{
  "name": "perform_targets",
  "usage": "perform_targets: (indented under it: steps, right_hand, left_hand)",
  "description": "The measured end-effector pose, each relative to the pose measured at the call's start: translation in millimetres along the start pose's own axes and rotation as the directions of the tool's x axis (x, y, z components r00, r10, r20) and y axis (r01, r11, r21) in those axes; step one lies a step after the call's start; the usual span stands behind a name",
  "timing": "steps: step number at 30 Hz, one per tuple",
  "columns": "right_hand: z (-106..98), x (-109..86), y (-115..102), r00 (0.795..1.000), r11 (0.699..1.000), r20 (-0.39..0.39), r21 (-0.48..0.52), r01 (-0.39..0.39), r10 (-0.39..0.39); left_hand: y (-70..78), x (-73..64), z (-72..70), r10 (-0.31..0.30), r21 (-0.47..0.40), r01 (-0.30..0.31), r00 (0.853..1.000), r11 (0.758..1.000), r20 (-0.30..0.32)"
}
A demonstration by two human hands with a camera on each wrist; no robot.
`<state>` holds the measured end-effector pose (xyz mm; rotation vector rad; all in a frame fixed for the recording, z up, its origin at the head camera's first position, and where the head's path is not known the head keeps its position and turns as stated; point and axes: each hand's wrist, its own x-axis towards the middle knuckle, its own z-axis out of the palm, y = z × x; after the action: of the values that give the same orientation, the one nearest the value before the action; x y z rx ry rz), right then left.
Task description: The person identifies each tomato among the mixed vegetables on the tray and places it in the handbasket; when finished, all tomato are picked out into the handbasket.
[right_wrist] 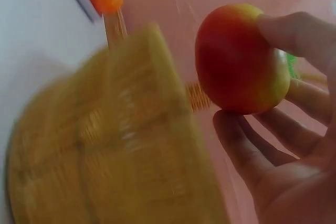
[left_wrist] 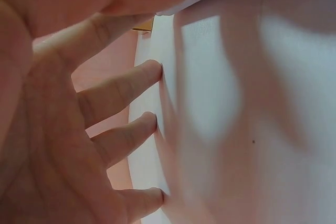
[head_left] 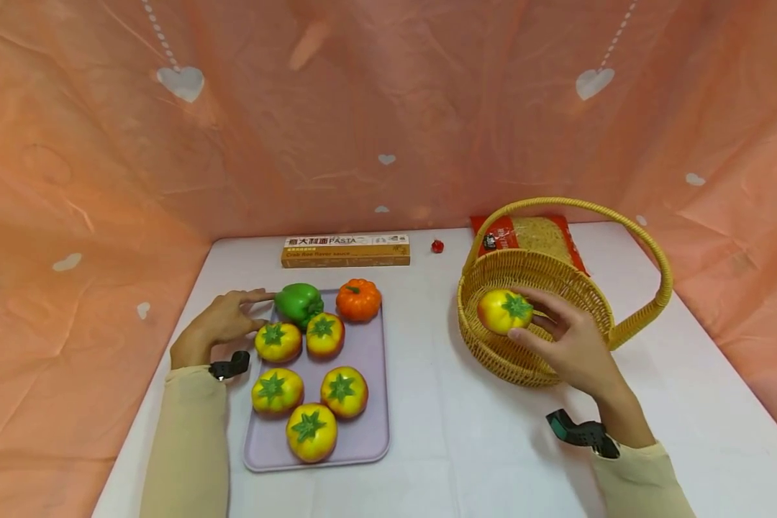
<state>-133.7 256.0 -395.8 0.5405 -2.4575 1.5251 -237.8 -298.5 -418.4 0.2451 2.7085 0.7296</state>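
My right hand (head_left: 573,345) pinches a yellow-and-red persimmon (head_left: 505,311) with a green leafy top, held over the wicker basket (head_left: 514,370). In the right wrist view the thumb and fingers grip the persimmon (right_wrist: 239,59) above the basket's rim (right_wrist: 157,51). My left hand (head_left: 223,320) is at the left edge of a lilac tray (head_left: 369,439), its index fingertip close by a green bell pepper (head_left: 298,302). The left wrist view shows its fingers (left_wrist: 123,93) spread, with tips at the white tabletop. Several similar persimmons (head_left: 311,432) and an orange pumpkin (head_left: 359,300) lie on the tray.
Behind the tray lies a pasta box (head_left: 345,252), with a small red object (head_left: 437,246) to its right. A red bag of pasta (head_left: 544,237) lies behind the basket. The basket's tall handle (head_left: 660,273) arches up behind my right hand. Orange cloth (head_left: 388,115) hangs around the table.
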Motion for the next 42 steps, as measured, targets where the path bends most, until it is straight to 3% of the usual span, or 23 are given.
perform_targets:
  steps: [6,13,21,31,37,42]
  right_hand:
    - [-18,-3.3,11,0.998,0.996,-0.022,-0.070,-0.055,0.053]
    - [-15,1.7,17,0.984,0.973,0.034,-0.164,-0.165,0.173]
    - [-2,19.0,16,0.973,0.949,0.085,-0.256,-0.186,0.213]
    - [6,28.2,26,0.953,0.936,0.160,-0.286,-0.207,0.259]
    - [1,19.8,12,0.978,0.943,0.095,-0.296,-0.150,0.185]
    - [5,14.1,0,0.995,0.995,0.093,-0.100,-0.021,0.030]
  left_hand:
    - [0.3,-2.4,-1.4,0.002,-0.016,-0.002,1.000,1.000,-0.001]
    - [1.3,-4.0,-2.5,0.004,-0.021,-0.004,1.000,1.000,0.008]
    - [0.9,-4.3,-1.3,0.008,-0.018,-0.008,1.000,1.000,-0.002]
    - [0.3,-3.4,-0.1,0.019,-0.017,-0.019,1.000,1.000,-0.007]
    - [0.1,-3.7,0.4,0.007,-0.028,-0.007,1.000,1.000,-0.002]
    - [0.2,-4.2,0.0,0.004,-0.032,-0.005,1.000,0.999,-0.003]
